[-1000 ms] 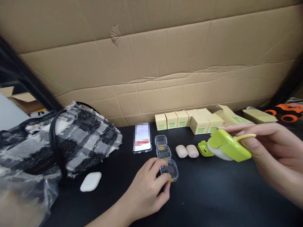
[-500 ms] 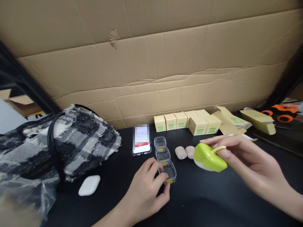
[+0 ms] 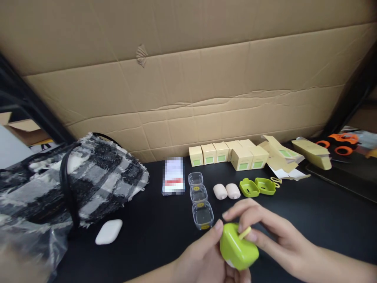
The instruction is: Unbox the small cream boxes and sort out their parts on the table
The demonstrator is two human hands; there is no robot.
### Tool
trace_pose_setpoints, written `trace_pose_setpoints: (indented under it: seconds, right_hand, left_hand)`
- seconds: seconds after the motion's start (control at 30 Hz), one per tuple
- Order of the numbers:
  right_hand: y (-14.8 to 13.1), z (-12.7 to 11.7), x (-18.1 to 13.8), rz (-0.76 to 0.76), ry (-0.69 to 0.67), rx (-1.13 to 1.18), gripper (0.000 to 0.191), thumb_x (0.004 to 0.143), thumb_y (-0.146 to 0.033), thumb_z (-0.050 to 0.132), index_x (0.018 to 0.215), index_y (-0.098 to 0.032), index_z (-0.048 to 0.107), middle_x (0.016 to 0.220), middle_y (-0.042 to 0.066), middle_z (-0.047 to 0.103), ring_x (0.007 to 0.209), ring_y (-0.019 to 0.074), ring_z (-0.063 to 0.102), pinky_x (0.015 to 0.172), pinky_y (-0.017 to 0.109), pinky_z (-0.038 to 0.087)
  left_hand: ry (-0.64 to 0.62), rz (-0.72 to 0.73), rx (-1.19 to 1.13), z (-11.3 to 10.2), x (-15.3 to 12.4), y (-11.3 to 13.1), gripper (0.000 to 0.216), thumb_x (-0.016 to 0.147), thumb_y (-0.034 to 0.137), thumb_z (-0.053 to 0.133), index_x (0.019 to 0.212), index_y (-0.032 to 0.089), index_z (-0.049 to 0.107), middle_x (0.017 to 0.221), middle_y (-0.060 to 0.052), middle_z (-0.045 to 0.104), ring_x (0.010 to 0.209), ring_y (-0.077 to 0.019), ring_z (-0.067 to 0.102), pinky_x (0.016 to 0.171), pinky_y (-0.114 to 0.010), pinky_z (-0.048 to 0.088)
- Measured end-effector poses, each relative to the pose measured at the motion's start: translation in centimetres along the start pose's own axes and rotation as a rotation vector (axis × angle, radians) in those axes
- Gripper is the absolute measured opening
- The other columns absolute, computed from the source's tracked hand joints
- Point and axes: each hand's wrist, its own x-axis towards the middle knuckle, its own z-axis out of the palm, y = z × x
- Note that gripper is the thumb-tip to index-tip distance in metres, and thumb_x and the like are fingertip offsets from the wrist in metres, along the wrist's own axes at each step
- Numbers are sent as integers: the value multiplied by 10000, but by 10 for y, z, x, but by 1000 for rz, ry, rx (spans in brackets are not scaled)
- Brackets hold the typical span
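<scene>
Left hand [image 3: 210, 253] cups green case [image 3: 239, 248] from below, white piece [image 3: 230, 263] at its underside; right hand [image 3: 272, 228] pinches yellow loop [image 3: 244, 233]. Three clear containers [image 3: 203, 215] lined up beyond.

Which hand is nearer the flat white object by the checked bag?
The left hand: it is right of the white object, not touching; the right hand is farther right.

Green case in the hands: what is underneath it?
Fingers of the left hand show beneath the green case, and a white patch is visible at its lower edge. The case itself hides the rest of its underside.
</scene>
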Motion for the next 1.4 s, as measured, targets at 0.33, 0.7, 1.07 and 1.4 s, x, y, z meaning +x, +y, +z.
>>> trace_pose_setpoints:
  seconds: [0.33,0.7,1.07,1.4]
  right_hand:
    - [1,-19,1,76,-99,-337,364,688,-213,741,974,-223,515,1115,63,626,1020,208,618,826,291,519]
    - [3,-3,-13,-203,-106,-632,366,732,-124,602,1084,-205,539,1183,108,656,984,180,662,805,265,553]
    - [-8,-6,-3,-303,-160,-746,324,762,-204,627,1086,-182,621,1061,82,715,1028,190,651,863,234,541]
    - [-10,-4,-5,-211,-240,-619,314,798,-173,599,1112,-188,589,1083,107,700,1034,217,638,838,284,554]
  left_hand:
    - [68,372,150,10,32,-1,561,745,547,684,1067,200,382,767,17,579,549,-76,533,487,-189,422]
    - [76,380,506,8,20,-5,608,741,589,654,1051,196,308,745,60,393,570,-46,337,529,-207,258]
    - [-59,371,377,5,25,-5,715,730,405,750,1259,195,317,929,-12,418,755,-104,397,683,-262,280]
    - [-31,315,355,8,21,-3,593,710,361,760,1174,198,430,1003,-41,496,816,-139,531,724,-273,366]
